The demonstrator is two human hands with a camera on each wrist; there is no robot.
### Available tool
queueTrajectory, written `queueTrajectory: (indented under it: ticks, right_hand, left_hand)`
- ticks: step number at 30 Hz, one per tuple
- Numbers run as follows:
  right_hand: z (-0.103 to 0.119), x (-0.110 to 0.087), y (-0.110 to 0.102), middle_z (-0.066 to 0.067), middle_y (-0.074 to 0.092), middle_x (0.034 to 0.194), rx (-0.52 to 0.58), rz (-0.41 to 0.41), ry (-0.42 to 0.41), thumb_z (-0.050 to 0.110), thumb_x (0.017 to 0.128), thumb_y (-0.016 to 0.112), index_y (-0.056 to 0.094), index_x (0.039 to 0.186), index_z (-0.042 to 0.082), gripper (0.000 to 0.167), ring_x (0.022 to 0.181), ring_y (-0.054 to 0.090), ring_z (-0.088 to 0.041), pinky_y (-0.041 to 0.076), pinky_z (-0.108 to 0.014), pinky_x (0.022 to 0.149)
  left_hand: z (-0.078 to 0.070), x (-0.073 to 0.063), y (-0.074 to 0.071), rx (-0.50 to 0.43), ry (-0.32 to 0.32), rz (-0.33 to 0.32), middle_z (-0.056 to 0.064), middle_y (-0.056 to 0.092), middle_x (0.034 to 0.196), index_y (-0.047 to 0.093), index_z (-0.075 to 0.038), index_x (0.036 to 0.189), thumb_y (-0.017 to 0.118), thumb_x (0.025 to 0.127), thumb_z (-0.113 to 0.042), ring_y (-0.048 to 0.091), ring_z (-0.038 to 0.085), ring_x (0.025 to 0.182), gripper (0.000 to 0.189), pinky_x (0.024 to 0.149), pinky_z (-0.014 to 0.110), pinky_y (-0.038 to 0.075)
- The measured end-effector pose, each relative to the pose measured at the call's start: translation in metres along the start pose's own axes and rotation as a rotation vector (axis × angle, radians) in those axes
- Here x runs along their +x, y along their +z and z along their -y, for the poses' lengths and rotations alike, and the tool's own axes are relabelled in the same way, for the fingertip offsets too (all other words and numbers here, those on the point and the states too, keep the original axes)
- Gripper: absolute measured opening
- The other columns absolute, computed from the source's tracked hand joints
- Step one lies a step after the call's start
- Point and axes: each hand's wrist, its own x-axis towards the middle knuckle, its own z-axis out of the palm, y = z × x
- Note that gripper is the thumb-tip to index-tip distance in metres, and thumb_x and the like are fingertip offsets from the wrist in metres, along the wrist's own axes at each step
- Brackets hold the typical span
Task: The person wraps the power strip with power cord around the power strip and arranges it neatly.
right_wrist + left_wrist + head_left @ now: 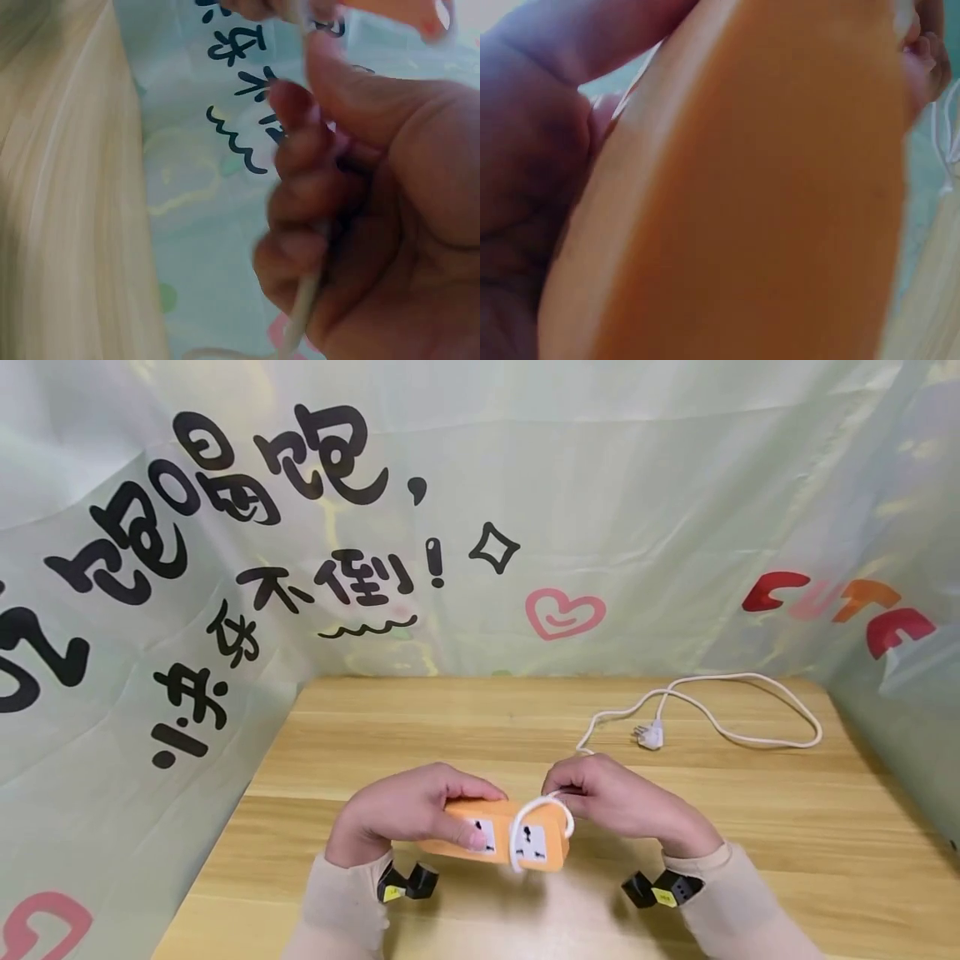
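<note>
In the head view, a person's left hand grips a long orange power strip with white socket faces, held over the pale wood-grain tabletop between the two hands. The thumb lies across a socket face and the other fingers bend behind the far side. A thin white round power cable loops around the strip's right end, and the right hand pinches it just beside that end. The cable then runs to the back right of the tabletop, bending into a wide loop near its white three-pronged plug, which lies with its prongs to the left. Behind stands a pale green sheet backdrop with black lettering and a pink heart outline.

In the left wrist view, a plain orange side of the strip fills most of the frame, blurred. The left hand holds its left edge; part of the right hand shows at the upper right.

In the right wrist view, the right hand's fingers are curled around the cable, which comes out below them. An orange end of the strip shows at the top right.
</note>
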Motion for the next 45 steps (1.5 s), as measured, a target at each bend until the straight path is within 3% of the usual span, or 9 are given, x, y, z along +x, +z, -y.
queueTrajectory:
  ticks: [3, 5, 9, 12, 14, 21, 29, 38, 45]
  right_hand:
    - [-0.004, 0.0, 0.0, 0.015, 0.071, 0.089, -0.01, 0.058, 0.002, 0.015, 0.102, 0.07, 0.077, 0.092, 0.024, 0.015, 0.082, 0.061, -0.001, 0.054, -0.026, 0.075]
    - [-0.005, 0.002, 0.004, 0.019, 0.066, 0.08, -0.106, 0.049, 0.033, 0.024, 0.099, 0.074, 0.075, 0.085, 0.026, 0.014, 0.074, 0.058, 0.001, 0.051, -0.024, 0.069]
    - [-0.006, 0.004, 0.012, 0.022, 0.036, 0.057, -0.391, -0.049, 0.106, 0.05, 0.087, 0.082, 0.055, 0.06, 0.029, 0.043, 0.055, 0.037, 0.002, 0.034, -0.022, 0.052]
    - [-0.003, 0.003, 0.013, 0.019, 0.022, 0.055, -0.52, -0.124, 0.127, 0.059, 0.08, 0.083, 0.04, 0.055, 0.029, 0.058, 0.051, 0.026, 0.002, 0.025, -0.022, 0.049]
    - [0.0, 0.003, 0.012, 0.019, 0.024, 0.057, -0.516, -0.133, 0.128, 0.056, 0.083, 0.083, 0.041, 0.057, 0.028, 0.056, 0.052, 0.026, 0.001, 0.025, -0.022, 0.05]
    - [0.014, -0.001, 0.007, 0.018, 0.056, 0.075, -0.451, -0.105, 0.077, 0.024, 0.098, 0.076, 0.068, 0.082, 0.025, 0.018, 0.066, 0.048, 0.001, 0.044, -0.025, 0.063]
    - [0.024, 0.005, 0.024, 0.015, 0.046, 0.06, -0.663, -0.352, 0.053, 0.029, 0.091, 0.083, 0.06, 0.07, 0.024, 0.033, 0.052, 0.039, -0.001, 0.034, -0.026, 0.049]
    - [0.051, 0.007, 0.036, 0.009, 0.058, 0.074, -0.512, -0.417, 0.108, 0.013, 0.098, 0.075, 0.073, 0.096, 0.012, 0.003, 0.059, 0.044, -0.001, 0.04, -0.022, 0.053]
    - [0.06, 0.004, 0.037, 0.013, 0.045, 0.068, -0.5, -0.518, 0.088, 0.018, 0.097, 0.078, 0.065, 0.087, 0.017, 0.016, 0.057, 0.039, -0.002, 0.036, -0.022, 0.053]
  left_hand:
    - [0.001, 0.005, 0.005, 0.056, -0.053, 0.047, -0.006, 0.075, 0.103, 0.075, -0.02, 0.127, 0.082, 0.092, -0.016, 0.065, 0.006, 0.087, 0.036, 0.082, 0.022, 0.054]
    - [0.001, 0.008, 0.009, 0.12, -0.076, 0.059, -0.01, 0.075, 0.101, 0.076, -0.023, 0.124, 0.083, 0.092, -0.019, 0.064, 0.004, 0.086, 0.033, 0.082, 0.022, 0.053]
    - [0.0, 0.014, 0.014, 0.23, -0.105, 0.064, -0.016, 0.073, 0.097, 0.077, -0.024, 0.122, 0.084, 0.09, -0.025, 0.062, 0.001, 0.083, 0.032, 0.082, 0.021, 0.052]
    - [-0.002, 0.016, 0.016, 0.274, -0.116, 0.056, -0.017, 0.071, 0.095, 0.078, -0.022, 0.121, 0.084, 0.09, -0.026, 0.061, 0.001, 0.082, 0.032, 0.083, 0.021, 0.051]
    - [-0.004, 0.017, 0.018, 0.307, -0.128, 0.042, -0.017, 0.07, 0.093, 0.078, -0.023, 0.12, 0.084, 0.089, -0.025, 0.06, 0.001, 0.081, 0.031, 0.082, 0.021, 0.051]
    - [-0.011, 0.02, 0.031, 0.546, -0.173, -0.023, -0.02, 0.065, 0.086, 0.077, -0.03, 0.109, 0.083, 0.087, -0.026, 0.058, 0.003, 0.075, 0.024, 0.075, 0.022, 0.049]
    - [-0.012, 0.021, 0.037, 0.66, -0.329, -0.228, -0.012, 0.062, 0.081, 0.074, -0.028, 0.109, 0.082, 0.088, -0.033, 0.055, 0.011, 0.071, 0.023, 0.068, 0.03, 0.045]
    - [-0.015, 0.025, 0.036, 0.638, -0.364, -0.547, -0.005, 0.061, 0.076, 0.072, -0.016, 0.107, 0.079, 0.093, -0.033, 0.054, 0.017, 0.064, 0.023, 0.06, 0.034, 0.043]
    - [-0.02, 0.026, 0.032, 0.526, -0.367, -0.756, -0.002, 0.064, 0.081, 0.071, -0.015, 0.119, 0.074, 0.097, -0.04, 0.056, 0.019, 0.067, 0.033, 0.061, 0.034, 0.045]
